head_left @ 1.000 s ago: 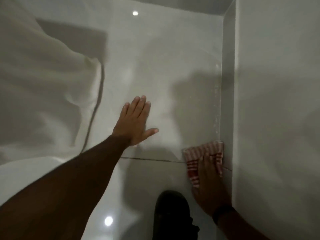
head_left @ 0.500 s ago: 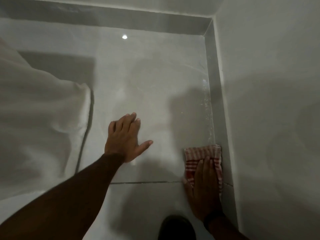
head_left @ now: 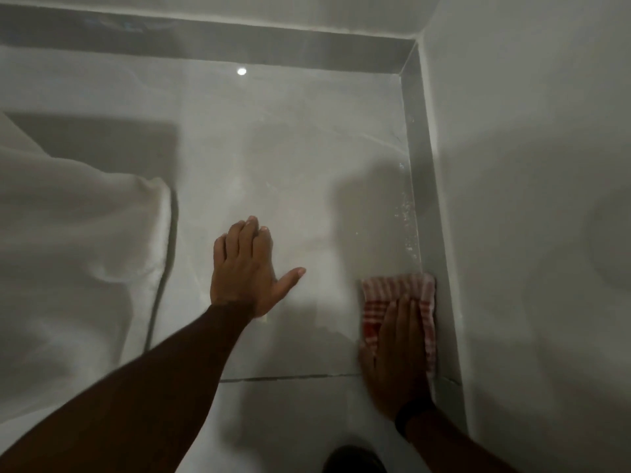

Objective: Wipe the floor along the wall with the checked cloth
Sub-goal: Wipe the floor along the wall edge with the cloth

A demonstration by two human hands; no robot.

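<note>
The red-and-white checked cloth [head_left: 397, 287] lies flat on the glossy pale tiled floor [head_left: 300, 172], its right edge against the grey skirting [head_left: 425, 186] of the right wall [head_left: 532, 165]. My right hand [head_left: 396, 353] presses flat on the cloth's near half, fingers pointing away from me. Flat on the tile to the left rests my left hand [head_left: 244, 271], fingers together and thumb out, holding nothing. White specks dot the floor beside the skirting beyond the cloth.
A white draped fabric [head_left: 75, 254] hangs down to the floor on the left. The far wall with its skirting [head_left: 239, 39] meets the right wall in a corner at top right. A dark knee or shoe [head_left: 353, 460] shows at the bottom edge.
My right hand has slid the cloth forward along the skirting, past the tile joint. The view has tilted up, so the far corner shows. My left hand stays planted.
</note>
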